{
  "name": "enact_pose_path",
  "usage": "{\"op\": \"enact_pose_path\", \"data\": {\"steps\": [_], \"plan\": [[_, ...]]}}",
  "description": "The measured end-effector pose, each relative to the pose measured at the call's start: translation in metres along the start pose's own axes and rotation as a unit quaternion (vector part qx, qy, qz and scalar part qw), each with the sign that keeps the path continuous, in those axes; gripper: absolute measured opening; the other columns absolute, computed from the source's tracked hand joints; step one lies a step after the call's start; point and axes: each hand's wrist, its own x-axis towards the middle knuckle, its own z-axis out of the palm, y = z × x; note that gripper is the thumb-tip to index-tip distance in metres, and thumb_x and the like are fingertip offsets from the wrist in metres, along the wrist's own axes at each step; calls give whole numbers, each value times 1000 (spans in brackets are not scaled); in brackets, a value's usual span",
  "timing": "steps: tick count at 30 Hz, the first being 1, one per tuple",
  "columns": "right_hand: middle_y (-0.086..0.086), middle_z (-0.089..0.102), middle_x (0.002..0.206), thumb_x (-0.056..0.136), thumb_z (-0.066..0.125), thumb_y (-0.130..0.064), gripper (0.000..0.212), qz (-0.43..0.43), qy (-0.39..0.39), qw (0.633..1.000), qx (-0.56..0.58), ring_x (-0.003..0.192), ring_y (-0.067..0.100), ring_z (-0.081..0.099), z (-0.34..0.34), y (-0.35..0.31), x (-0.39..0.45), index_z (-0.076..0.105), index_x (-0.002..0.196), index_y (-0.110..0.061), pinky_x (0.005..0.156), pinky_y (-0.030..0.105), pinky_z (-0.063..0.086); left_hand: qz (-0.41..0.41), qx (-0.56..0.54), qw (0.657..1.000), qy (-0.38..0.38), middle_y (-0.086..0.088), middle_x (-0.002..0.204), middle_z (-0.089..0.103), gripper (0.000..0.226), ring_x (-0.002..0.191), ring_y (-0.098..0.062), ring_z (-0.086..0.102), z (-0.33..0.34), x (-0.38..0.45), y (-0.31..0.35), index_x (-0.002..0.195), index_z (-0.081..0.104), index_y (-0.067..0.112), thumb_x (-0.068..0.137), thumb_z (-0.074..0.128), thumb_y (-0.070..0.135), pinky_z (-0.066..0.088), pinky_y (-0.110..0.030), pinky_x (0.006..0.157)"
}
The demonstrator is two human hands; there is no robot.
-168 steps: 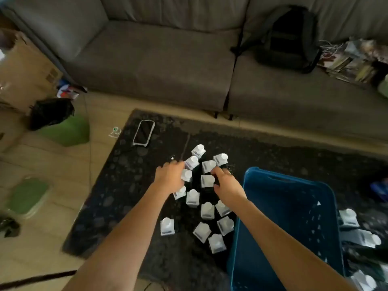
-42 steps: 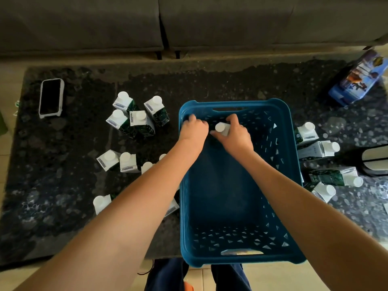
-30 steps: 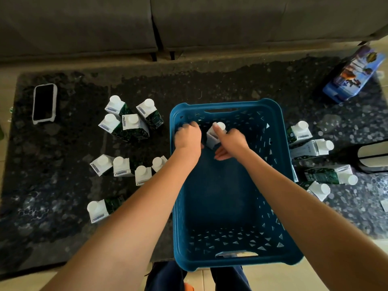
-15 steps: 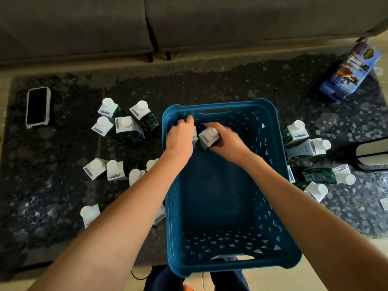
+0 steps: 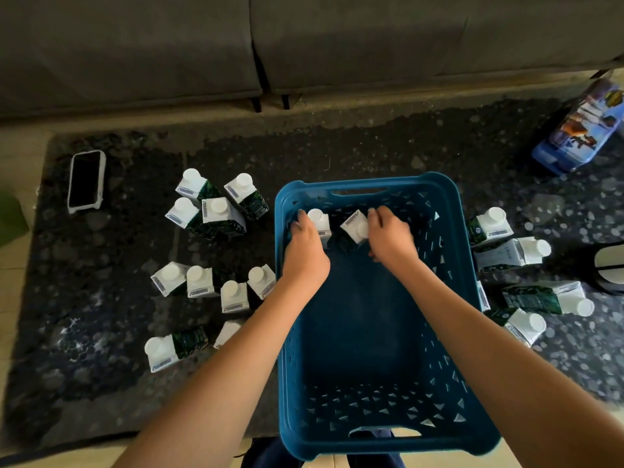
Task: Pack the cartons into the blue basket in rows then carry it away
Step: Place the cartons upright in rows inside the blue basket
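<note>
I was at the very start of the packing. Both of my hands were down inside the blue plastic basket [image 5: 449, 265] with the little triangle holes, at its 12 o'clock end, setting down the first two cartons of the first row.

My left hand [image 5: 305, 248] had its fingers curled round a small white-topped carton with a round white cap [image 5: 319, 221], which stood upright near the far left corner. My right hand [image 5: 391, 236] was clamped on a second small carton of the same kind [image 5: 354, 228], which leaned over toward the first one. The two cartons were just beside each other. I could not tell if they touched.

Both arms reached straight out from me, at 6 o'clock, over the basket rim. The wrists bent down a little.

The rest of the basket floor looked bare. A bunch of loose cartons [image 5: 216, 211] stood on the dark speckled tabletop [image 5: 101, 315] at 9 o'clock of the basket. Some more lay on their sides at 3 o'clock [image 5: 511, 253].

I think the next move was to stand the leaning carton up straight against its neighbour, let go with both hands, and reach out for more. The row had to go along the far wall, so the tipped one needed care or it would fall flat.
</note>
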Motion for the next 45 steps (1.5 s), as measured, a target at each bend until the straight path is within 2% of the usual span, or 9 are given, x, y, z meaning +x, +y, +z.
{"op": "enact_pose_path", "data": {"steps": [3,8,11,15,19,23,27,33,45], "plan": [[3,62,95,86,51,-58,41,-56,-21,997,-41,86,23,60,0,1,-6,50,113,-26,74,41,55,-8,-84,996,20,-17,140,40,69,125,-31,47,8,12,-2,143,24,5,87,64,13,40,-36,99],[7,51,124,88,57,-4,43,-173,-80,980,-59,109,18,50,1,-8,2,58,127,-23,84,13,33,6,-141,987,75,-15,128,51,45,117,-28,52,18,21,-7,127,44,7,86,63,6,42,-35,96],[0,59,120,81,50,9,51,-154,-94,983,17,108,19,59,-6,-8,2,50,118,-26,78,26,46,1,-177,979,102,-13,129,53,49,118,-25,53,23,19,-9,128,41,7,85,62,-1,42,-31,96],[1,48,114,70,82,-21,66,-115,-25,993,12,99,14,49,10,-6,-9,35,115,-10,75,25,38,-30,-233,967,100,-15,131,54,60,119,-27,54,24,17,-9,135,31,4,86,65,5,44,-35,97],[4,47,115,68,84,-35,65,-68,29,997,23,95,12,41,28,-17,-7,44,113,-9,77,23,34,-39,-211,970,111,-17,126,56,50,113,-32,57,27,13,-8,133,30,5,92,57,13,46,-40,88],[5,56,114,74,80,-27,50,-126,-7,992,-23,101,17,52,14,-10,-1,52,112,-11,76,23,35,-41,-193,973,122,-16,128,53,42,115,-33,53,30,15,-9,131,35,8,93,53,13,43,-41,90],[7,54,133,78,76,-11,60,-154,-87,984,-22,123,19,49,1,-1,4,40,125,-7,81,13,33,-36,-188,975,112,-15,135,48,53,121,-31,49,31,16,-10,140,29,9,94,53,13,40,-39,96],[1,54,122,81,67,5,46,-154,-80,974,147,114,13,56,15,8,1,46,115,-17,98,32,48,-33,-234,964,124,-13,132,50,55,119,-30,52,38,15,-12,135,33,6,91,60,25,43,-37,94],[-13,52,114,88,63,-11,44,-75,-53,971,219,111,15,55,44,7,-6,41,124,-21,97,41,49,-3,-183,969,168,-13,131,49,40,119,-25,51,32,14,-18,129,40,3,93,55,13,41,-29,95]]}}
